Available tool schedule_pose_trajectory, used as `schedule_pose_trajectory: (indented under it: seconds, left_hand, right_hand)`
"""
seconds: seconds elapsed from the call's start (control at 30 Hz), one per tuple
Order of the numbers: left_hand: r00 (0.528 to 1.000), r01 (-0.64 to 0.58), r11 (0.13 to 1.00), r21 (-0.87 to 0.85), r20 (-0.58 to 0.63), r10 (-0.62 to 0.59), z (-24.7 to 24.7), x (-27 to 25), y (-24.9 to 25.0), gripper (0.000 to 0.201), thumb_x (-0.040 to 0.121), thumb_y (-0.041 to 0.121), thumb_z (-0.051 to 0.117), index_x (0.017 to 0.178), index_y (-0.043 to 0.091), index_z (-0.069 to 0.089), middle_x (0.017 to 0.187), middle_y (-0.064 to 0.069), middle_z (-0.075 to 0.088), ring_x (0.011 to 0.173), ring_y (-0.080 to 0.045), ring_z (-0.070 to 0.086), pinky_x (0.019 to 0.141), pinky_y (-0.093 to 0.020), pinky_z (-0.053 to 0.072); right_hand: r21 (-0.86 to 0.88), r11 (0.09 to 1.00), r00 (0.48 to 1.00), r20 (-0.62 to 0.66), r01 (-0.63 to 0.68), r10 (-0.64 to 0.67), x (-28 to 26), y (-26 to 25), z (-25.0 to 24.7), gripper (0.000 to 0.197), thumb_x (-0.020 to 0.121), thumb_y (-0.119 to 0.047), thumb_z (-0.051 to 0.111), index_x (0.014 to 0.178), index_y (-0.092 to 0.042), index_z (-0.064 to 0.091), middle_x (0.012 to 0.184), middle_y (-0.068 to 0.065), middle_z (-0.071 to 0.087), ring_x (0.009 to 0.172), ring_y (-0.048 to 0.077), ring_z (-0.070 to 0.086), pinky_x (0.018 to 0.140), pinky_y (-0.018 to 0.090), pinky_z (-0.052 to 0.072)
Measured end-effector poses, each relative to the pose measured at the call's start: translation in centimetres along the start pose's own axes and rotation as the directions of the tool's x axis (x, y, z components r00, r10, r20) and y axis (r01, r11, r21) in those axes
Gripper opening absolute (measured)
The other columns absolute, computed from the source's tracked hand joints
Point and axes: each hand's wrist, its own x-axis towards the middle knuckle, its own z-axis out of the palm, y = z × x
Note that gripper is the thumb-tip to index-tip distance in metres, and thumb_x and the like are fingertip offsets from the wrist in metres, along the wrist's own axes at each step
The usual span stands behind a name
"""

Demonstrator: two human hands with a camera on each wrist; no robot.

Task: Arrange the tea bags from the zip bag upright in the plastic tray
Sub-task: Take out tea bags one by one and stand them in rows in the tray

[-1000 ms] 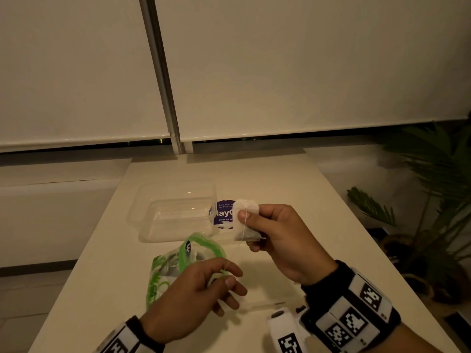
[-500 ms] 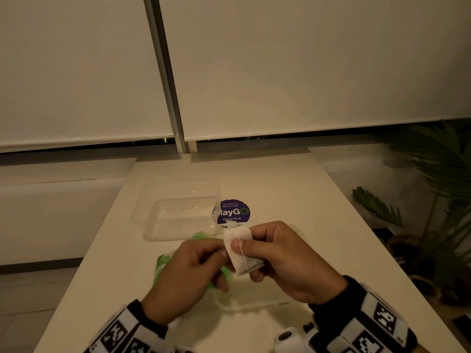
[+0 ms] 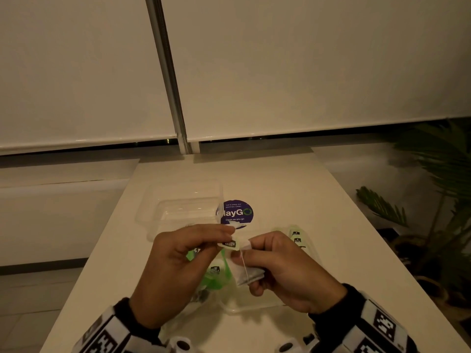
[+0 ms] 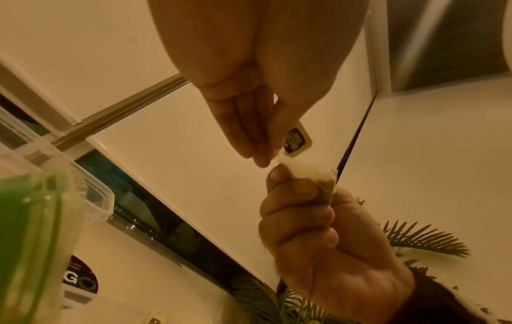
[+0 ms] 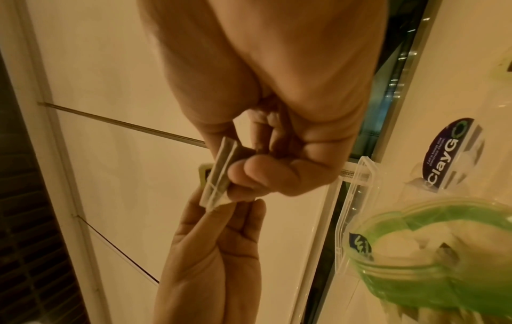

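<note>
right hand [image 3: 280, 266] grips tea bag [image 3: 246, 275] above table | left hand [image 3: 183, 253] pinches its paper tag [image 3: 230, 243] | tray [image 3: 178, 207] just beyond | advice: tuck string, lower bag upright against wall

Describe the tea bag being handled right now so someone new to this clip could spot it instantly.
On the long white table, nearer than the clear plastic tray, both hands meet above the green zip bag. The right hand grips the tea bag; the left hand pinches its paper tag. Unlike the bagged ones, it is held in the air.
</note>
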Motion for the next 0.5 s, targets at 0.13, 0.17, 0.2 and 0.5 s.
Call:
schedule_pose_trajectory:
  seconds: [0.13,0.17,0.2,0.5]
  left_hand:
    - [0.999,-0.033,0.999,0.029,0.009,0.033,-0.7,-0.2,-0.9,0.021,0.079,0.014,0.059,0.087,0.017,0.078,0.102,0.007,0.075,0.1,-0.015,0.07,0.085,-0.025,0.054]
    - [0.999,-0.037,0.999,0.033,0.01,0.037,-0.8,-0.3,-1.1,0.021,0.079,0.014,0.059,0.087,0.018,0.078,0.102,0.007,0.075,0.099,-0.015,0.07,0.085,-0.026,0.054]
    - [0.999,-0.04,0.998,0.038,0.008,0.039,-0.9,-0.3,-1.2,0.021,0.079,0.013,0.059,0.087,0.019,0.078,0.1,0.007,0.075,0.098,-0.015,0.07,0.084,-0.026,0.054]
    - [0.996,-0.059,0.991,0.121,0.069,0.051,-0.6,-0.5,-0.8,0.022,0.083,0.017,0.06,0.094,0.022,0.078,0.098,0.013,0.074,0.093,-0.009,0.07,0.08,-0.02,0.053]
  right_hand:
    - [0.036,0.999,0.999,0.034,-0.001,0.0,0.0,-0.1,0.0,0.011,0.08,-0.014,0.068,0.071,-0.009,0.073,0.059,0.009,0.054,0.044,0.015,0.045,0.043,0.023,0.039]
    - [0.041,0.999,0.999,0.048,-0.001,-0.001,0.0,-0.1,0.1,0.011,0.078,-0.016,0.067,0.072,-0.009,0.073,0.06,0.008,0.056,0.045,0.015,0.045,0.043,0.023,0.04]
    - [0.044,0.999,0.998,0.062,0.001,-0.003,0.0,-0.1,0.1,0.011,0.078,-0.015,0.066,0.073,-0.009,0.074,0.062,0.008,0.058,0.047,0.016,0.045,0.044,0.024,0.04]
    - [0.026,1.0,0.994,0.109,0.008,-0.011,0.0,-0.4,0.3,0.011,0.079,-0.016,0.066,0.07,-0.015,0.071,0.062,0.003,0.055,0.052,0.013,0.048,0.046,0.025,0.041]
